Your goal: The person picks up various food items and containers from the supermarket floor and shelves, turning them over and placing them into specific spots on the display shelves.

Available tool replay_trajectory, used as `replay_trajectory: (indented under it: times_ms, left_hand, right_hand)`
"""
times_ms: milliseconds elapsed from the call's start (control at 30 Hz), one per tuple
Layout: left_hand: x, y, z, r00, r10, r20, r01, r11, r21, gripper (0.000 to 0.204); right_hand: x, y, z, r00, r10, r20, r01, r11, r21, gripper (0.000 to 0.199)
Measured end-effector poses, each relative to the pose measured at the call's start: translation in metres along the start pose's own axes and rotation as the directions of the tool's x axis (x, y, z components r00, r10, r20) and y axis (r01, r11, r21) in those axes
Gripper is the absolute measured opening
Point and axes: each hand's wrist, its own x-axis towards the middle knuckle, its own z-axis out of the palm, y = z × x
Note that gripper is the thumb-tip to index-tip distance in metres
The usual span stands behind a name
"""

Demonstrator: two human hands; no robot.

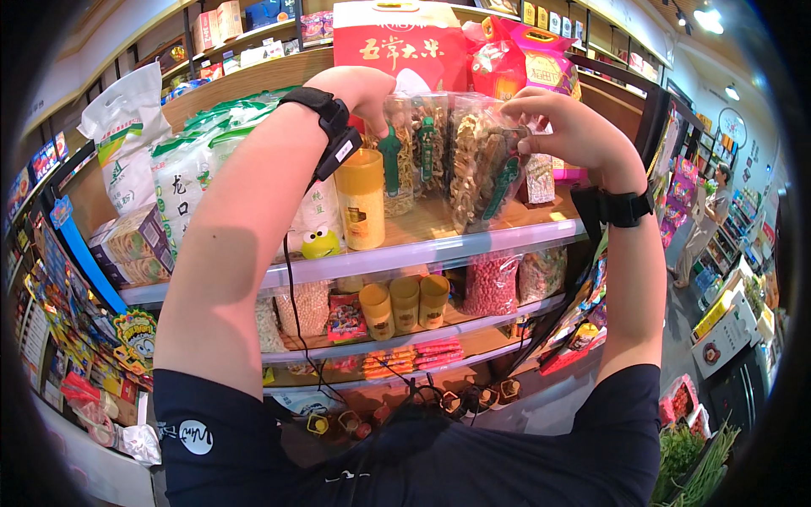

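At the upper shelf's right side, my right hand pinches the upper corner of a clear pack of dried food, brown pieces with a green label. The pack leans slightly. My left hand reaches over the shelf beside another clear pack of pale dried strands. One of its digits points down at that pack; the others are mostly hidden, so its grip is unclear. Between them stands a further clear pack with a green label. A yellow cylindrical canister stands below my left wrist.
Behind the packs are a red rice bag and a pink bag. White noodle bags fill the left. Lower shelves hold canisters and pink-red bagged goods. A person stands in the aisle at right.
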Motion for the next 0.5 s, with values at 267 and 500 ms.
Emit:
replay_trajectory:
  times_ms: [267, 500]
  left_hand:
    - [0.0, 0.005, 0.0, 1.0, -0.021, -0.011, 0.021, 1.0, 0.021, 0.079]
    - [-0.004, 0.011, 0.0, 0.999, 0.009, -0.031, -0.008, 1.0, 0.004, 0.081]
  right_hand:
    - [0.04, -0.007, 0.027, 0.993, -0.113, -0.036, 0.115, 0.992, 0.052, 0.04]
    - [0.083, 0.012, 0.055, 0.991, -0.127, -0.034, 0.124, 0.989, -0.084, 0.039]
